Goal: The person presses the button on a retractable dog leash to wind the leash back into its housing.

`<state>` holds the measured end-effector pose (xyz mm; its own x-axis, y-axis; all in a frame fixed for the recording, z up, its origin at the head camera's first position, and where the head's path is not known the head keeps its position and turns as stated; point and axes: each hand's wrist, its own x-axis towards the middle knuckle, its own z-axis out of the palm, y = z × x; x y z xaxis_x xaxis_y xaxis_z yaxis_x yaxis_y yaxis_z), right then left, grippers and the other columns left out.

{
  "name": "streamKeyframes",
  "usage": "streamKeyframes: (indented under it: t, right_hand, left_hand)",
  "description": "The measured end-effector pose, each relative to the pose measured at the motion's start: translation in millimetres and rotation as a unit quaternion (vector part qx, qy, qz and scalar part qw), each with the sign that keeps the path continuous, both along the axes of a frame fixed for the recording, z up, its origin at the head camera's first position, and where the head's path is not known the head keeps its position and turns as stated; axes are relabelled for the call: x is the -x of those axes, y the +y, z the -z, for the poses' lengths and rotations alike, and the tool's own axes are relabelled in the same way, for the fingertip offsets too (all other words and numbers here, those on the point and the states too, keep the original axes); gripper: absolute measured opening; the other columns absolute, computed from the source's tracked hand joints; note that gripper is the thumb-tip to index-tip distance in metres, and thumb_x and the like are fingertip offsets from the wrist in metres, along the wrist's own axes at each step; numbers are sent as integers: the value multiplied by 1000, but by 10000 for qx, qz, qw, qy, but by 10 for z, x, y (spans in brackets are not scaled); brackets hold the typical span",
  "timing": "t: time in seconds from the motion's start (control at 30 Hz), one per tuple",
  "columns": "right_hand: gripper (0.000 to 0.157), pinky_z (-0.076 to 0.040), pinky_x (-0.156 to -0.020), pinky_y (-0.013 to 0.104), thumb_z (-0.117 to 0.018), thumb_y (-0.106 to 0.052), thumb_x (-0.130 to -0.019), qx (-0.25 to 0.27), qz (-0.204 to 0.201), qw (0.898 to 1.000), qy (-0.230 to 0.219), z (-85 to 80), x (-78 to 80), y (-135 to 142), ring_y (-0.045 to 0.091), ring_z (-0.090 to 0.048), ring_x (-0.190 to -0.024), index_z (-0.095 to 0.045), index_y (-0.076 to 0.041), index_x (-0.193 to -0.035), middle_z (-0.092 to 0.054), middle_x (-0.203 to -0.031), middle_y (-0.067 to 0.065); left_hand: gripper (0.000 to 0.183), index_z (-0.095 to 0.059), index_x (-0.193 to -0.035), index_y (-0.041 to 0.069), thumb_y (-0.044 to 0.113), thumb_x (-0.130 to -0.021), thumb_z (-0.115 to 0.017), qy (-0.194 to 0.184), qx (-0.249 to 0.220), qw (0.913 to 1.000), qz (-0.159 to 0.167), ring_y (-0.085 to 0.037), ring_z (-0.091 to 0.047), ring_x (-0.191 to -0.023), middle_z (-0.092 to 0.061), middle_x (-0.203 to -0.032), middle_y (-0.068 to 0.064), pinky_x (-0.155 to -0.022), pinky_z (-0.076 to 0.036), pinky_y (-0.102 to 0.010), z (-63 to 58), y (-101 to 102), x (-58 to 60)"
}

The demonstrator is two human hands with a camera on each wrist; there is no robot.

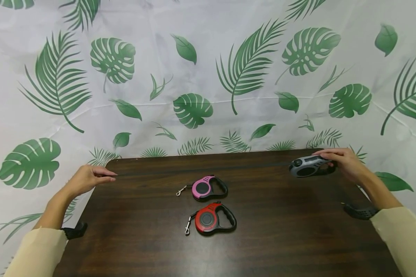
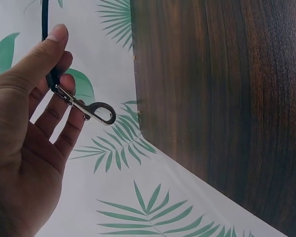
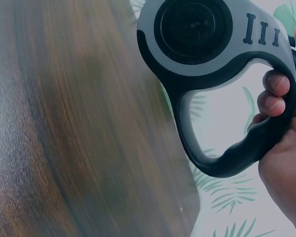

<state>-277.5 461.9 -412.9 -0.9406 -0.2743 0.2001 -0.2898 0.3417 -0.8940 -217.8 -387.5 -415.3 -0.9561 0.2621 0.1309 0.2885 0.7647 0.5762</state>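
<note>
My right hand [image 1: 344, 163] grips the black handle of a grey retractable dog leash [image 3: 187, 74], fingers curled through its loop, over the table's far right corner. Over the far left side, my left hand [image 1: 86, 179] pinches the leash's black strap [image 2: 45, 19] between thumb and fingers. A metal snap hook [image 2: 91, 108] on the strap's end lies across those fingers in the left wrist view. Between the hands the strap shows as a thin dark line across the back of the table. A pink retractable leash [image 1: 202, 188] and a red one [image 1: 207, 219] lie mid-table.
Both lying leashes have short straps with metal hooks pointing left. The dark wooden table [image 1: 142, 238] ends at the back against a white cloth [image 1: 152, 127] printed with green leaves. A black band [image 1: 75, 231] sits on my left wrist, another [image 1: 358, 211] on my right.
</note>
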Motion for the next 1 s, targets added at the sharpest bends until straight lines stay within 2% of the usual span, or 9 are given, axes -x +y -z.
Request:
streamKeyframes:
  t: [0.17, 0.3, 0.53, 0.73, 1.0]
  right_hand:
    - [23, -42, -66, 34, -63, -3, -105, -447, 75, 9990, 48, -22, -13, -78, 21, -52, -81, -75, 4, -123, -65, -96, -5]
    - [23, -47, -66, 33, -68, -6, -103, -725, 38, 9973, 133, -31, -31, -128, 23, -56, -81, -75, 1, -123, -66, -98, 0]
    - [24, -55, -69, 31, -73, -8, -100, -1196, 196, 9926, 95, -27, -47, -202, 24, -67, -83, -76, -5, -123, -71, -104, -7]
    - [24, -58, -67, 31, -76, -8, -98, -1240, 188, 9921, 12, -25, -55, -263, 20, -73, -80, -77, -9, -122, -73, -104, -7]
    - [26, -58, -70, 31, -76, -13, -99, -1353, 239, 9905, -35, -28, -68, -346, 25, -74, -84, -75, -5, -123, -70, -107, -12]
  left_hand:
    - [15, -84, -104, 1, 9, -91, -83, 179, -12, 9998, 75, -10, -61, -73, -80, -94, -10, -62, -49, -23, -15, 44, -14]
    - [14, -84, -103, 2, 7, -90, -84, 297, -74, 9994, 170, -8, -58, -71, -80, -93, -9, -60, -47, -23, -13, 71, -16]
    - [13, -84, -102, 3, 4, -89, -84, 457, -137, 9984, 319, -6, -55, -69, -79, -90, -5, -59, -45, -24, 27, 106, -13]
    - [14, -85, -101, 4, 1, -88, -84, 580, -204, 9972, 428, -6, -56, -68, -79, -90, -6, -58, -46, -22, 16, 157, -32]
    - [15, -85, -100, 5, -1, -86, -84, 907, -252, 9933, 665, -4, -56, -67, -79, -88, -4, -58, -45, -20, 24, 209, -28]
